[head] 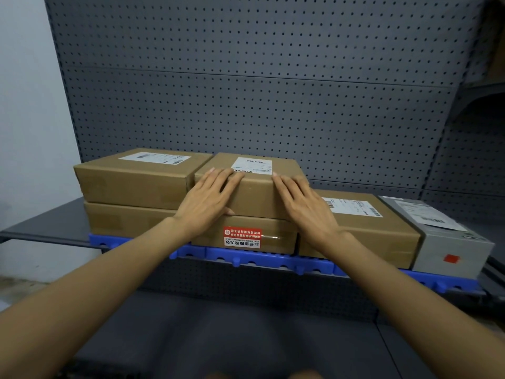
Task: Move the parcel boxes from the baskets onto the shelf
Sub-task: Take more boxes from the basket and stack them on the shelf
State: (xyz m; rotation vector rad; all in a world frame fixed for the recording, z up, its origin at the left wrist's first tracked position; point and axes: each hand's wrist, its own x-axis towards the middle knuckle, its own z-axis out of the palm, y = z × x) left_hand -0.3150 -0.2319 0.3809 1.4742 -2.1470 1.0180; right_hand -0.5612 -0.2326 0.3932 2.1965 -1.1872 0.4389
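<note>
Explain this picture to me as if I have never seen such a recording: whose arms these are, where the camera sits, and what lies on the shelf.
There is no machine here. A person wears one camera on the head, so you look down along their bare arms. The left hand and right hand lie flat, fingers straight, against the upper middle brown cardboard parcel box, pressing rather than gripping it. It sits atop a brown box with a red sticker. To the left two more brown boxes are stacked; to the right lie a single brown box and a grey box. All rest on the dark grey metal shelf before a perforated back panel.
</note>
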